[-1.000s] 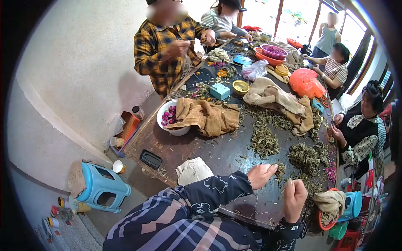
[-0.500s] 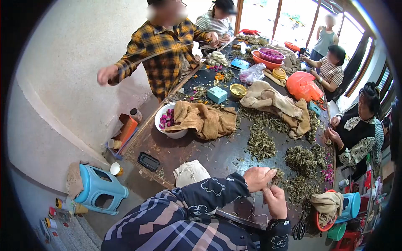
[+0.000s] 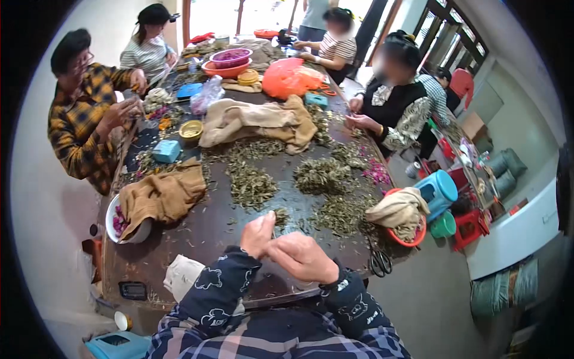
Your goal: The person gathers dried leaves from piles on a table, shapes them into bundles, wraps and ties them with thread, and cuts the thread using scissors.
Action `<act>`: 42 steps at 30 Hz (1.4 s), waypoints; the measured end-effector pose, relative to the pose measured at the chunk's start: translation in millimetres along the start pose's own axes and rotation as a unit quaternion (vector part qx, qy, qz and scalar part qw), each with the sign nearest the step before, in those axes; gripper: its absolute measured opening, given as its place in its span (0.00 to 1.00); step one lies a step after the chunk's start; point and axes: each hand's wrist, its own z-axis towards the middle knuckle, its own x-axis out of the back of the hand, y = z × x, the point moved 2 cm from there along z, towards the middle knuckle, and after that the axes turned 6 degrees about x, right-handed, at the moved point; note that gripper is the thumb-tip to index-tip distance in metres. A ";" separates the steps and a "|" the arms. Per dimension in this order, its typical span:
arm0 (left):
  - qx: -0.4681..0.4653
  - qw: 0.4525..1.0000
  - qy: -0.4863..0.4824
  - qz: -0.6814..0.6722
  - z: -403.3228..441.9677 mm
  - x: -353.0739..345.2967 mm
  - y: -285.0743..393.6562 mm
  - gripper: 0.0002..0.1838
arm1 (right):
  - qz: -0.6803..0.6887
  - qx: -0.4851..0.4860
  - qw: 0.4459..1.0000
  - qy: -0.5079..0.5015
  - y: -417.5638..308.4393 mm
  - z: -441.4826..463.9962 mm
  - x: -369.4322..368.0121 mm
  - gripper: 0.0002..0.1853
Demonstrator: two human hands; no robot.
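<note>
Above the near edge of the dark table (image 3: 203,245), my two hands are close together. My left hand (image 3: 257,236) is closed, with a small bunch of dried leaves (image 3: 280,216) at its fingertips. Just right of it, my right hand (image 3: 304,256) is closed in a pinch. A thin white thread hung by it half a second ago; now the fingers mostly hide it. Loose dried leaves (image 3: 251,184) lie in heaps beyond my hands, with another pile (image 3: 344,214) to the right.
A white bowl (image 3: 112,222) under a brown cloth (image 3: 158,200) stands left. Black scissors (image 3: 379,261) and an orange basket (image 3: 418,234) with a beige cloth (image 3: 399,206) are at the right edge. Several people sit or stand around the table's far sides.
My view has swung right. My hands remain together, the right now turned with its back upward. The person in the checked shirt has brought an outstretched arm back in, hands together.
</note>
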 end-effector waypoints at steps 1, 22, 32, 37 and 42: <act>-0.001 1.000 -0.007 -0.002 0.0 1.6 1.6 0.28 | -0.119 -0.026 0.992 0.009 1.7 1.4 1.9 0.05; -0.001 0.986 -0.025 0.165 27.6 -12.5 12.8 0.34 | -0.323 -0.022 0.941 0.099 69.1 -5.2 -7.7 0.13; 0.060 0.979 0.022 0.194 39.5 56.6 -37.2 0.32 | -0.146 0.071 0.985 -0.052 23.3 -28.5 -48.5 0.10; -0.110 0.936 -0.036 0.332 24.3 87.7 -67.5 0.22 | -0.254 -0.023 0.960 -0.112 32.4 -66.8 -28.5 0.05; -0.009 0.919 0.009 0.393 -7.7 90.9 -42.2 0.18 | -0.298 -0.108 0.947 -0.045 38.4 -110.1 19.5 0.06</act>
